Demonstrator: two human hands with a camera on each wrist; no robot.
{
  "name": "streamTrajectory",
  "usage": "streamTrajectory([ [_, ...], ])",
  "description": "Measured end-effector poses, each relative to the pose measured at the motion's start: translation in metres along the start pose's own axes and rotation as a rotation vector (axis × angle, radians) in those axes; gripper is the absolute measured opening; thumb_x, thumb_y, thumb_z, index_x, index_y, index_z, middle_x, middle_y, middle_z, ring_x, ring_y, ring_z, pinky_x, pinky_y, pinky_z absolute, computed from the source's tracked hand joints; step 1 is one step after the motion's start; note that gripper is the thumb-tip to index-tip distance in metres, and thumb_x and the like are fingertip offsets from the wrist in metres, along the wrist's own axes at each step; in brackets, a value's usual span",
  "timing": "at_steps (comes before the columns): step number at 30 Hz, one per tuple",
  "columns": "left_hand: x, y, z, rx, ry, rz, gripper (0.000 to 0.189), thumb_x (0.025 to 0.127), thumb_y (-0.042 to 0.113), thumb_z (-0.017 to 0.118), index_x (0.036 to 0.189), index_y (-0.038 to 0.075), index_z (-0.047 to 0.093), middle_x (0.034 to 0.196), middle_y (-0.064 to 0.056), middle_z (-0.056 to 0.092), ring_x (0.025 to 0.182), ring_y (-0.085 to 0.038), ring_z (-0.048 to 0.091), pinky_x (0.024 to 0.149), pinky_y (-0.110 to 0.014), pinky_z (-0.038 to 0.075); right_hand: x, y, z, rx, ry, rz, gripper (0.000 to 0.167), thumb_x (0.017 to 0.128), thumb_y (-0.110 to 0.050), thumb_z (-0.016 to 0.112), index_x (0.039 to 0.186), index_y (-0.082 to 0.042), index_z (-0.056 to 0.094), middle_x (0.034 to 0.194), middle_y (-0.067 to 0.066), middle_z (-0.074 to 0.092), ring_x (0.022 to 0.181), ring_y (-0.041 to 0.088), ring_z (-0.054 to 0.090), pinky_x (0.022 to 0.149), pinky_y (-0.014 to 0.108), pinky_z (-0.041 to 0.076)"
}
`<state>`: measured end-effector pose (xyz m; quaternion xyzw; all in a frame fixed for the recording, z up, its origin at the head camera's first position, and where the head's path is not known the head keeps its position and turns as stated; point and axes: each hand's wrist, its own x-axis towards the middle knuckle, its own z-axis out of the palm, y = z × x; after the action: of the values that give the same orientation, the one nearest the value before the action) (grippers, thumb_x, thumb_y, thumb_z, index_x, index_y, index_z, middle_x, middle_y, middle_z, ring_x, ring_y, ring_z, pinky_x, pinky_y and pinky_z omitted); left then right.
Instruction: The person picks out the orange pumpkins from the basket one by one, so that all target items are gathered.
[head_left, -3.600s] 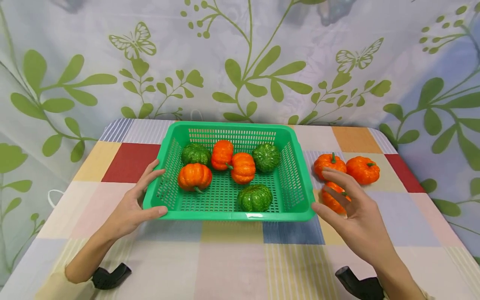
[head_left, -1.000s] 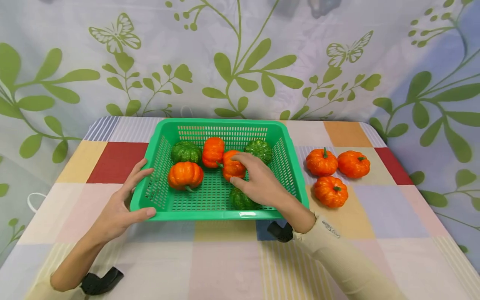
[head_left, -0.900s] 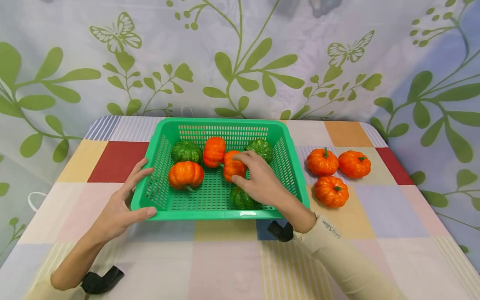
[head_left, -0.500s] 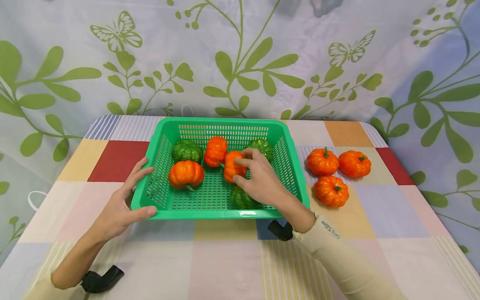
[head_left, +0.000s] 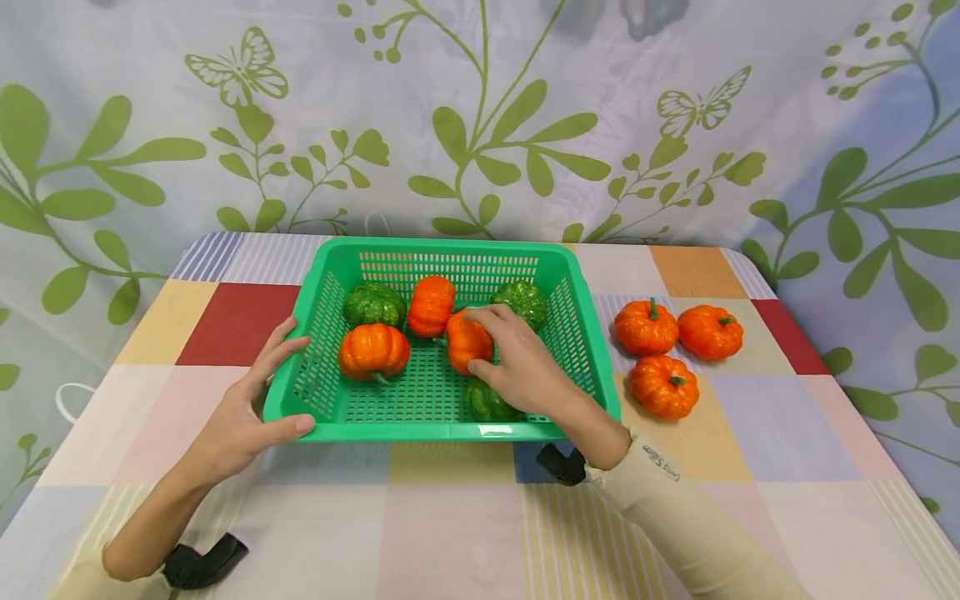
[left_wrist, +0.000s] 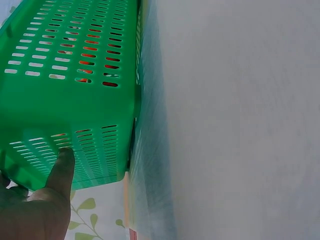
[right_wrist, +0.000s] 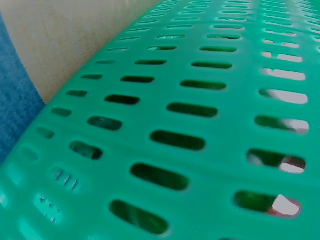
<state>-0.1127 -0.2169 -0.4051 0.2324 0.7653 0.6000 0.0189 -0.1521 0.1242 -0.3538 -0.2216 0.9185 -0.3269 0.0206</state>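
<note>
A green slotted plastic basket (head_left: 420,430) holds several small pumpkins, some orange and some green. My left hand (head_left: 243,412) holds its near left corner, thumb on the front rim and fingers at the left rim. In the left wrist view, one finger (left_wrist: 62,172) touches the outer wall. Inside the basket, my right hand (head_left: 521,358) grips an orange pumpkin (head_left: 467,342), its stem pointing left. One orange pumpkin (head_left: 431,307) stands just behind it, another (head_left: 373,352) to its left. Green pumpkins (head_left: 491,402) lie partly under my right hand. The right wrist view shows only basket wall.
Three more orange pumpkins (head_left: 664,387) sit on the patchwork tablecloth (head_left: 457,525) right of the basket. A leaf-patterned curtain (head_left: 525,100) hangs behind the table. A black device (head_left: 204,562) is on my left wrist.
My right hand has moved from right of the basket onto the orange pumpkin inside it. In the last half second that pumpkin has tilted slightly toward me. My left hand keeps its place.
</note>
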Motion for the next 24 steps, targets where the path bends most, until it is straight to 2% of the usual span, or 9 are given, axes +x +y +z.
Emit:
streamTrajectory([
  [3,-0.0003,0.0003,-0.0001,-0.005,0.002,0.002,0.082,0.079,-0.013,0.065,0.153,0.004,0.032,0.165,-0.002,0.005,0.138,-0.017,0.024,0.095,-0.013,0.04,-0.0001,-0.0004,0.0009,-0.03,0.009,0.022,0.054,0.091,-0.006,0.07,0.142,-0.006,0.052,0.126,0.014,0.048,0.103,0.026,0.049,0.083,0.039,0.044],
  [5,-0.0003,0.0005,-0.0001,-0.005,0.001,0.001,0.082,0.08,-0.013,0.064,0.153,0.004,0.032,0.165,-0.002,0.005,0.138,-0.016,0.025,0.095,-0.014,0.041,-0.0001,-0.0005,0.0014,-0.044,0.007,0.046,0.052,0.092,-0.005,0.069,0.141,-0.006,0.053,0.124,0.015,0.047,0.099,0.027,0.048,0.08,0.039,0.043],
  [8,-0.0002,0.0003,0.0001,0.0,0.002,-0.001,0.081,0.08,-0.012,0.064,0.153,0.004,0.032,0.165,-0.002,0.005,0.137,-0.016,0.026,0.095,-0.014,0.041,0.0,-0.0007,0.0016,-0.058,-0.002,0.072,0.049,0.092,-0.006,0.069,0.139,-0.006,0.055,0.136,0.019,0.044,0.115,0.03,0.049,0.092,0.042,0.045],
  [11,-0.0003,0.0001,0.0002,0.004,0.004,-0.003,0.082,0.08,-0.012,0.065,0.153,0.005,0.032,0.165,-0.002,0.006,0.137,-0.016,0.026,0.095,-0.013,0.041,0.0004,-0.0006,0.002,-0.047,-0.014,0.078,0.048,0.092,-0.005,0.069,0.138,-0.006,0.055,0.148,0.02,0.041,0.131,0.034,0.045,0.103,0.047,0.041],
  [17,-0.0003,0.0002,0.0001,0.006,0.003,-0.009,0.082,0.079,-0.012,0.065,0.153,0.005,0.032,0.165,-0.001,0.005,0.138,-0.017,0.024,0.095,-0.013,0.04,0.0008,0.0,0.0036,-0.054,0.007,0.024,0.048,0.089,-0.004,0.072,0.135,-0.004,0.056,0.138,0.012,0.056,0.123,0.03,0.055,0.099,0.043,0.046],
  [24,0.0003,0.001,0.0001,0.012,0.004,-0.008,0.082,0.079,-0.012,0.065,0.152,0.005,0.033,0.165,-0.001,0.006,0.14,-0.019,0.021,0.097,-0.013,0.038,0.0009,0.0005,0.003,-0.048,0.025,0.002,0.048,0.089,-0.004,0.072,0.135,-0.003,0.057,0.136,0.012,0.056,0.124,0.029,0.053,0.101,0.044,0.044],
])
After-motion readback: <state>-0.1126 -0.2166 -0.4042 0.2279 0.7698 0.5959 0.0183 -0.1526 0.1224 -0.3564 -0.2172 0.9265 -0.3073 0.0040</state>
